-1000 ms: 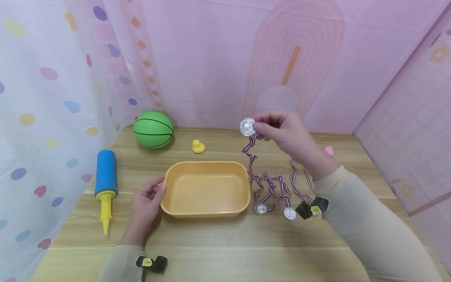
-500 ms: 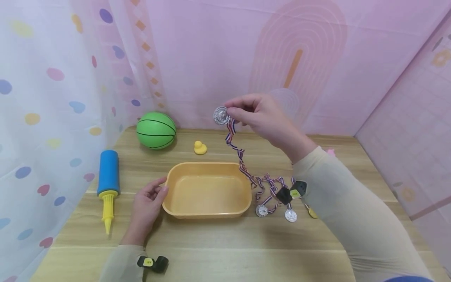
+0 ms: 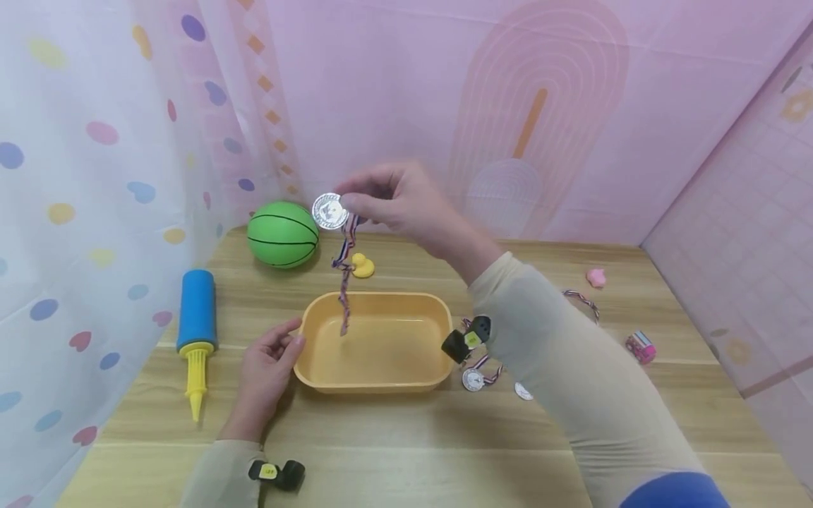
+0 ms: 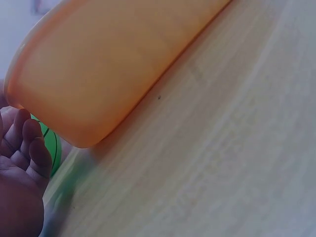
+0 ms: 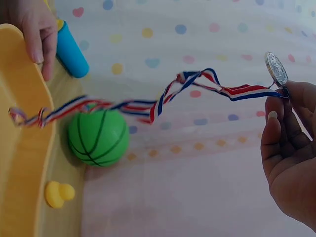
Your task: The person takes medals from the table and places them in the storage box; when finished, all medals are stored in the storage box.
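Note:
My right hand (image 3: 406, 204) pinches a silver medal (image 3: 330, 211) between thumb and fingers, raised above the yellow basin (image 3: 375, 387). From the medal hangs a twisted red, white and blue ribbon (image 3: 344, 296); its lower end is over the inside of the basin, as the right wrist view also shows. At the basin's left end, my left hand (image 3: 265, 370) holds the rim with thumb and fingers. The left wrist view shows some of its fingers (image 4: 34, 143) curled beside the basin's outer wall. My right forearm partly hides more medals, among them a silver medal (image 3: 473, 379).
Behind the basin are a green ball (image 3: 282, 235) and a yellow rubber duck (image 3: 363, 266). A blue and yellow hand pump (image 3: 197, 317) lies left. To the right are a small pink object (image 3: 595, 277) and a pink patterned block (image 3: 641, 347). Curtains enclose the table.
My right hand has carried the medal left, from beyond the basin's right end to above its left part. The ribbon has come away from the other medals. My left hand has stayed put.

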Demonstrator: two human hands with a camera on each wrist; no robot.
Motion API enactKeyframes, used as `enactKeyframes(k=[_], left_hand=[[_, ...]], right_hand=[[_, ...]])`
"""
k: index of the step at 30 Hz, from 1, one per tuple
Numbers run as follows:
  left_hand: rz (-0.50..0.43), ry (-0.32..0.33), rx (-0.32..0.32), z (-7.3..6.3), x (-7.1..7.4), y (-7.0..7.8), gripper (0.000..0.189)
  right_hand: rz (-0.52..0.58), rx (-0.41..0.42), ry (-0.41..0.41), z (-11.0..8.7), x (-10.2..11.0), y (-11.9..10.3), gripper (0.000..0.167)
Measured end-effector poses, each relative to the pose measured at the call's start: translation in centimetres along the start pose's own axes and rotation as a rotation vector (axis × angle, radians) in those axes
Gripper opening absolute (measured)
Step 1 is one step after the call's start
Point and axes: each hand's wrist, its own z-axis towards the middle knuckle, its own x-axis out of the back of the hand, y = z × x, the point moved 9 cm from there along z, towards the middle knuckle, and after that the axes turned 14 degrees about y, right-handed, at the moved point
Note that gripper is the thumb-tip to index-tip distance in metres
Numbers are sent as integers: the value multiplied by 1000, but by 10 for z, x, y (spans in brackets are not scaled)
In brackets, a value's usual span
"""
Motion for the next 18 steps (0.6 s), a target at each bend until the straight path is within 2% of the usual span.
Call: enactKeyframes(k=[7,14,18], left_hand=[[-10,2,-13,-2,0,1,37],[3,1,-13,-4,0,-1,39],[21,-2,-7,-4,0,-1,41]], right_hand=[[19,-25,-31,2,-25,37,19],[-16,-7,-25,6,-29,53,17],[-72,-65,-48,1,-33,75,16]])
